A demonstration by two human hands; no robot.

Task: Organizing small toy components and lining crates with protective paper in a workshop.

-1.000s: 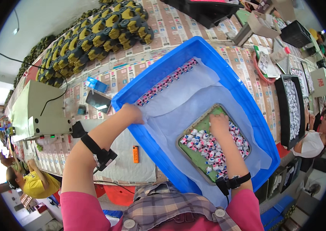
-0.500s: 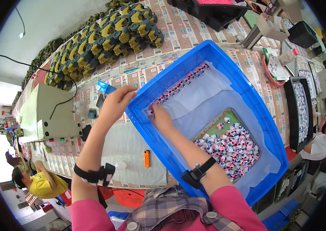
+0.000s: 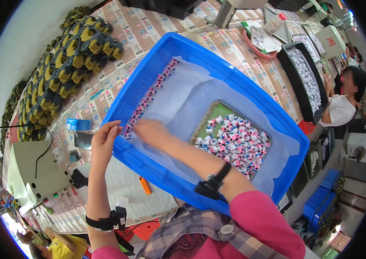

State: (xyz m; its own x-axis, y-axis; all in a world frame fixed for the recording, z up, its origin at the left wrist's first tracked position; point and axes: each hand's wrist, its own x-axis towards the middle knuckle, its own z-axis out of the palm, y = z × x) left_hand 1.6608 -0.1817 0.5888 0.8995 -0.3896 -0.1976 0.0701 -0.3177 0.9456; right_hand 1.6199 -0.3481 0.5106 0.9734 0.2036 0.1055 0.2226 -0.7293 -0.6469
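A large blue plastic tub [image 3: 252, 93] lined with thin white sheeting [image 3: 191, 86] lies before me. Along its left wall runs a row of small pink, white and blue figures [image 3: 149, 97]. My right hand [image 3: 150, 133] is inside the tub beside the near end of this row; motion smears its fingers. My left hand [image 3: 105, 137] is raised at the tub's left rim, thumb and fingers pinched together; whatever they may hold is hidden. Under my right forearm, a green-bottomed tray [image 3: 218, 113] in the tub carries a heap of the same figures [image 3: 237, 144].
Left of the tub are an orange object [image 3: 145, 185], a blue box [image 3: 78, 124] and a pale green machine [image 3: 40, 172]. Yellow-and-grey parts [image 3: 68, 64] are piled behind. At right, a person [image 3: 340, 108] sits by a black bin [image 3: 300, 82] of white pieces.
The whole view has turned and shifted, so the tub appears further left. My right hand has drawn slightly off the row's near end. My left hand's fingers have come together.
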